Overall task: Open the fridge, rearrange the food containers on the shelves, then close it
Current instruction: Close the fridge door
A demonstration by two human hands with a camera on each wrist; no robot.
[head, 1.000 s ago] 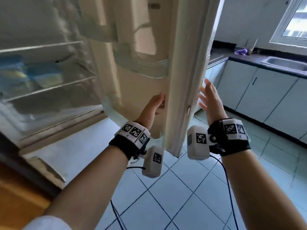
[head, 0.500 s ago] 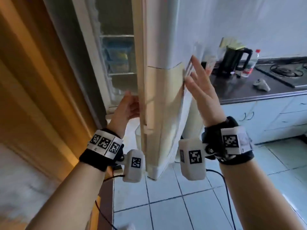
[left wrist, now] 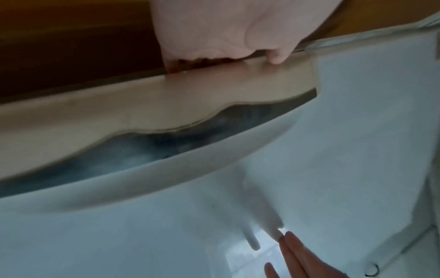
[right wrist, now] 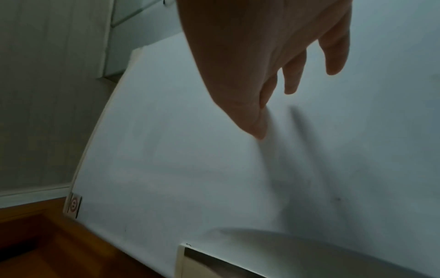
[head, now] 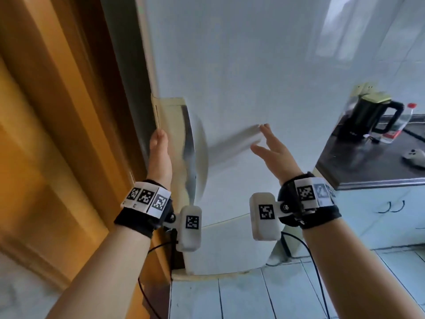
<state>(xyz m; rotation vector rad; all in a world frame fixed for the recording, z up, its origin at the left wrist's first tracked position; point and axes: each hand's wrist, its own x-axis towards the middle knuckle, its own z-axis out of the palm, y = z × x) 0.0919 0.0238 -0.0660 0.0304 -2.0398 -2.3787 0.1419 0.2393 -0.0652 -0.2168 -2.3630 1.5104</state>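
Black wrist straps (head: 135, 221), white tagged camera pods (head: 190, 227) (cabled), bare forearms

The fridge door (head: 264, 77) is smooth, faintly glossy white, mirroring fingers. Its handle (head: 174, 125) is yellowed cream plastic, matt, over a dark recess. Beside it, the wooden door frame (head: 57, 111) is varnished orange-brown with a soft sheen. The countertop (head: 368, 164) is dark and polished; the kettle (head: 370, 118) on it is glossy black. The floor tiles (head: 241, 298) are pale and glazed.
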